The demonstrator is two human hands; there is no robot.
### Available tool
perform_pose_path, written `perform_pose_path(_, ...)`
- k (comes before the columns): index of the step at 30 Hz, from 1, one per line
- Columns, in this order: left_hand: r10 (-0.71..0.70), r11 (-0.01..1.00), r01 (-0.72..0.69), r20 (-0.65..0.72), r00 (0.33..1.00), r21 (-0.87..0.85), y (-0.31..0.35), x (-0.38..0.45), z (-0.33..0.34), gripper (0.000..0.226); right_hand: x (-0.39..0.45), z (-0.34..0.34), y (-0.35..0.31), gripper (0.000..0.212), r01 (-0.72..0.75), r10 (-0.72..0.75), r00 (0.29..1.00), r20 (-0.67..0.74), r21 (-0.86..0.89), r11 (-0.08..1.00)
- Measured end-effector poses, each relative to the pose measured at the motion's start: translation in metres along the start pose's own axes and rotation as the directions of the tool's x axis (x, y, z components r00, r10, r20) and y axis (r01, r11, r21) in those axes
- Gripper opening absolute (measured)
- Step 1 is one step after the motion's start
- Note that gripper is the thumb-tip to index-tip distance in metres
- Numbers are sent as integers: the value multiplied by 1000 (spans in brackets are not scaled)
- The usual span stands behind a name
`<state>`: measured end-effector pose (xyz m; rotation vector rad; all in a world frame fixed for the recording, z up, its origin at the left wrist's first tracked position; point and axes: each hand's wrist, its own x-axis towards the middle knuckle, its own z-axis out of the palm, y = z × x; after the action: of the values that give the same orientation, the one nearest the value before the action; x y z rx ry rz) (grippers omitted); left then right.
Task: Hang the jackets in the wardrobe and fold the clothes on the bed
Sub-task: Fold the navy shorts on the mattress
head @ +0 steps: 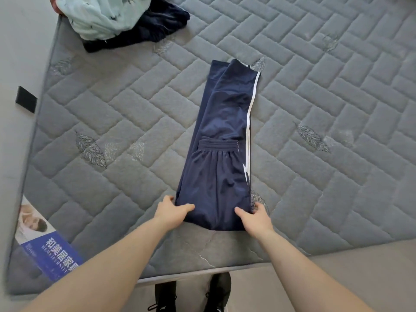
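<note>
Two bare hands hold the near end of a pair of navy track trousers [221, 136] that lies lengthwise on the grey quilted mattress of the bed [117, 113], running away from the person. The trousers are folded leg over leg into a long narrow strip, with a white stripe along the right edge and the gathered elastic waistband doubled back so that it sits across the strip about midway along.

The left hand [172, 210] is at the near left corner: its thumb lies on top of the cloth and its fingers curl at the edge, so its grip is partly closed around the fabric there. The right hand [255, 216] is at the near right corner, thumb stretched over the top of the cloth and fingers tucked down at the side beside the stripe; its grip is likewise closed on the fabric. Whether the fingers reach under the cloth I cannot tell. Both forearms are bare and extend from the bottom of the view.

Well apart, at the far left corner of the bed, a crumpled pale mint garment [101, 16] lies heaped on a dark navy garment [155, 25], both unfolded. A blue printed label [54, 251] sits on the mattress near its left front corner. Below the mattress edge, a pair of black shoes [191, 296] stands on the floor.
</note>
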<state>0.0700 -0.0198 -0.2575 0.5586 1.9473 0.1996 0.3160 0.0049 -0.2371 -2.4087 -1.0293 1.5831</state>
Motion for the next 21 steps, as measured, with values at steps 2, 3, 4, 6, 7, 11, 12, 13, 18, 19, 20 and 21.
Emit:
perform_pose_path(2,-43,987,49,38,998,-150,-12,3,9,79,6,10,10,74,-23,23,1000,-6,77,997)
perform_pose_path(3,-45,976,54,46,998,-213,-13,3,13,67,10,13,13,69,-29,31,999,-19,88,996)
perform_pose_path(4,-27,971,35,40,999,-236,-13,4,16,52,13,15,15,59,-29,31,999,-20,80,996)
perform_pose_path(6,28,985,-26,9,1000,-170,-14,1,20,23,15,15,21,31,-25,24,1000,20,40,999)
perform_pose_path(7,33,992,-31,14,999,-124,-17,-4,19,14,12,15,25,24,-31,29,998,53,22,999)
perform_pose_path(11,-66,993,52,122,990,108,-49,-42,6,19,-25,7,54,13,-110,129,974,187,-106,988)
perform_pose_path(12,-108,984,84,159,981,154,-60,-55,2,19,-38,3,63,14,-159,179,951,254,-99,982)
perform_pose_path(13,-157,976,119,209,965,185,-69,-69,-3,18,-53,-1,72,19,-210,234,915,328,-106,972)
perform_pose_path(18,-316,860,42,465,827,509,-98,-133,-28,29,-116,-20,105,33,-241,397,728,559,-333,912)
perform_pose_path(19,-313,846,16,472,824,533,-97,-141,-32,32,-125,-24,106,34,-239,404,714,572,-343,908)
perform_pose_path(20,-300,847,16,452,840,532,-94,-147,-38,31,-131,-27,104,33,-238,397,719,571,-334,912)
perform_pose_path(21,-266,865,24,417,869,501,-89,-151,-43,33,-135,-31,100,30,-236,375,738,561,-306,922)
